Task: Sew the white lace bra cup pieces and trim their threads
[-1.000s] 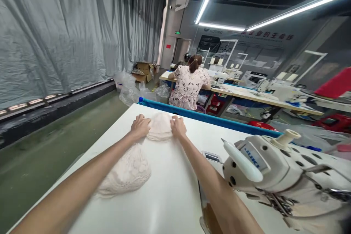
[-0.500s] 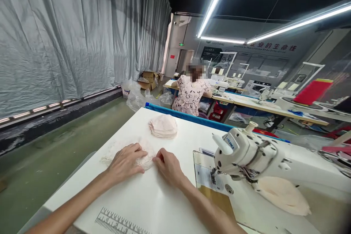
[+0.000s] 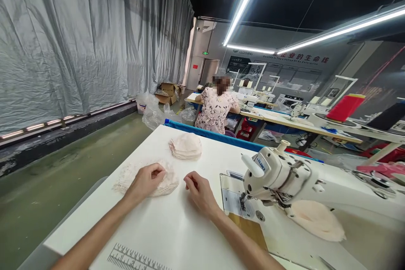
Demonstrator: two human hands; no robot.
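Note:
My left hand (image 3: 146,182) rests over a pale lace piece (image 3: 169,183) on the white tabletop, thumb and fingers drawn together in a pinch. Whether lace or something finer sits between those fingertips is hidden. To the right of the lace, apart from it, my right hand (image 3: 200,192) hovers just above the table with fingers curled and tips pressed together. Anything in that pinch is too small to make out. Beyond both hands lies a stack of pale pink, cup-shaped fabric pieces (image 3: 186,147).
A white sewing machine (image 3: 284,173) stands at the right, with a peach fabric piece (image 3: 318,219) under its arm. Ruler markings (image 3: 136,257) line the near table edge. Blue cloth (image 3: 205,131) runs along the far edge. A person (image 3: 217,107) sits at another bench ahead.
My left hand has lifted from lying spread on the lace and closed into a pinch. The right hand has come away from the lace edge, slightly to the right.

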